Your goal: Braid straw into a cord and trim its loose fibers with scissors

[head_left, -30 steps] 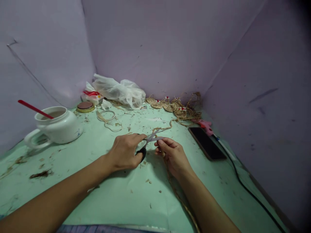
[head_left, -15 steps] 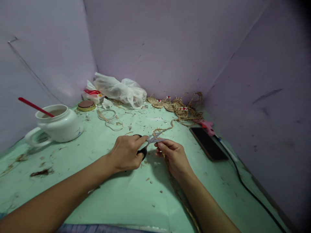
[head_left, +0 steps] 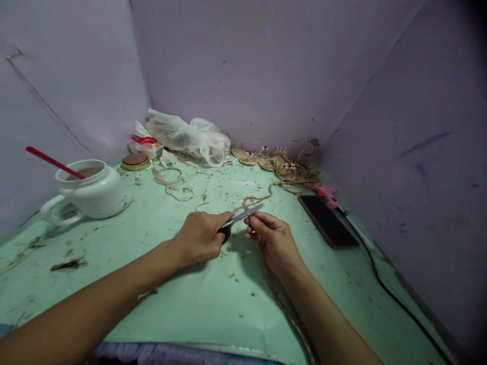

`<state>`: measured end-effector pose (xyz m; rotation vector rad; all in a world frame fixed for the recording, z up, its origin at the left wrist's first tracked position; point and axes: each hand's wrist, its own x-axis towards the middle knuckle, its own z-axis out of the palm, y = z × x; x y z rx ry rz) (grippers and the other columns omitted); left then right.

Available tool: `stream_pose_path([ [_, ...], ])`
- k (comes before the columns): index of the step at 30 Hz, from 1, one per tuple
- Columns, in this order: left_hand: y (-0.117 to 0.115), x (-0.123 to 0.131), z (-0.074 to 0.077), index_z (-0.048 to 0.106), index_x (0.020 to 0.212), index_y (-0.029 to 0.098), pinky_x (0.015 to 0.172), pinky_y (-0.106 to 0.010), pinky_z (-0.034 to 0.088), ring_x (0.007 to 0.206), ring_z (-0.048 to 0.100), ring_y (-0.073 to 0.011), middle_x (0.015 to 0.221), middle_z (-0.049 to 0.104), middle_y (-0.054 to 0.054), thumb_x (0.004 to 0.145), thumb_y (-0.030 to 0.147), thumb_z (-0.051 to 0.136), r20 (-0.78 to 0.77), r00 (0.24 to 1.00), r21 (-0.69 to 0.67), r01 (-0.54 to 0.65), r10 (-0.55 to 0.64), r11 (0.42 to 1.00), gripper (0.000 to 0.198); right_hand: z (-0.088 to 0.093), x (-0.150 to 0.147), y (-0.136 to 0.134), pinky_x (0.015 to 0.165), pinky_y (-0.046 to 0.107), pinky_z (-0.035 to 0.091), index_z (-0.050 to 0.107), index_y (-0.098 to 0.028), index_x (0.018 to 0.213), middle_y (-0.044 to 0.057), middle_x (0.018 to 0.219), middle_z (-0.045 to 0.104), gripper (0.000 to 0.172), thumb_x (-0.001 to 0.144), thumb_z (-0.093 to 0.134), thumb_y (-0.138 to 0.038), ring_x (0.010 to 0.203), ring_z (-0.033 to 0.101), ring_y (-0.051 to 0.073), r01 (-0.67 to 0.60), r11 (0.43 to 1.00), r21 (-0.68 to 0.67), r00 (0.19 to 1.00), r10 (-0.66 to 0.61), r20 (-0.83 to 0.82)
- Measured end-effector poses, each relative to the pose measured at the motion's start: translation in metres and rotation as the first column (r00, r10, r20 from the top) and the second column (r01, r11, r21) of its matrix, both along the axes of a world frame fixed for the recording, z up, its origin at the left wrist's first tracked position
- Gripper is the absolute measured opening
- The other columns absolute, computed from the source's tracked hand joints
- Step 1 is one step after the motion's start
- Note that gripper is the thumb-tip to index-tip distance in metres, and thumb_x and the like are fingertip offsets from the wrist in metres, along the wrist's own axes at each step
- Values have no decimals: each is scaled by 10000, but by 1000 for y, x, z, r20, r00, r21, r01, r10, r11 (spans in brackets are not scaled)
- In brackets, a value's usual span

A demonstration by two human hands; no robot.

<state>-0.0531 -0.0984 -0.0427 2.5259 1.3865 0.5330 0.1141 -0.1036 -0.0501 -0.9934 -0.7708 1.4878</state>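
Note:
My left hand (head_left: 201, 235) grips black-handled scissors (head_left: 243, 215), their blades closed together and pointing right. The blade tips lie just above the fingertips of my right hand (head_left: 274, 241). Pinched between that thumb and fingers is a braided straw-coloured cord (head_left: 280, 301), which runs down along my right forearm towards the lower edge. Another stretch of cord (head_left: 271, 190) curls on the table behind the blades and leads to the woven pieces at the back. Whether both stretches are one cord, my fingers hide.
On the left stands a white mug (head_left: 101, 195) with a red stick. A plastic bag (head_left: 190, 137), a round tin (head_left: 136, 161) and woven discs with red and white beads (head_left: 286, 171) line the back. To the right lie a phone (head_left: 327, 222), a pink glue gun (head_left: 326, 194) and its cable.
The scissor blades have gone from spread apart to closed, and the fingers of my left hand have drawn together. My right hand keeps its pinch on the cord, nearly in place.

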Motion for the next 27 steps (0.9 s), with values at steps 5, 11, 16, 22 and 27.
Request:
stream_pose_path([
  [5,11,0,-1,596,917,167,546,-212,399,610,555,-124,682,620,-8,659,170,489,455,875,-182,-88,164,979,279,1,0,0,524,230,486,671,-160,717,-3,625,634,214,522,743,-214,507,530,78,-15,1000,-15,999,14,-45],
  [11,17,5,7,538,913,119,418,-209,376,418,493,-101,542,567,15,566,257,647,685,506,-605,-8,525,796,389,2,1,-3,513,205,487,652,-153,758,-22,639,588,205,562,712,-169,485,509,55,-171,983,-60,981,164,-103],
  [16,12,3,-3,573,940,150,540,-221,424,583,558,-123,687,627,-15,606,209,596,649,693,-397,-44,314,917,340,5,1,-2,459,182,470,647,-164,780,-8,738,602,228,559,693,-131,472,486,42,-140,987,-80,983,129,-128],
  [22,12,0,-4,563,954,148,565,-225,434,664,577,-145,765,642,-37,593,201,599,628,733,-367,-18,262,930,367,11,5,-1,413,161,437,633,-174,890,-54,625,511,351,551,679,-96,435,419,31,-159,987,-39,971,149,-188],
  [27,19,5,2,534,897,130,378,-166,307,447,515,-90,612,611,-19,578,280,645,708,430,-645,70,561,761,369,5,-1,-6,432,224,458,564,-182,879,-40,696,555,347,562,703,-160,429,471,54,-184,982,33,983,183,25],
])
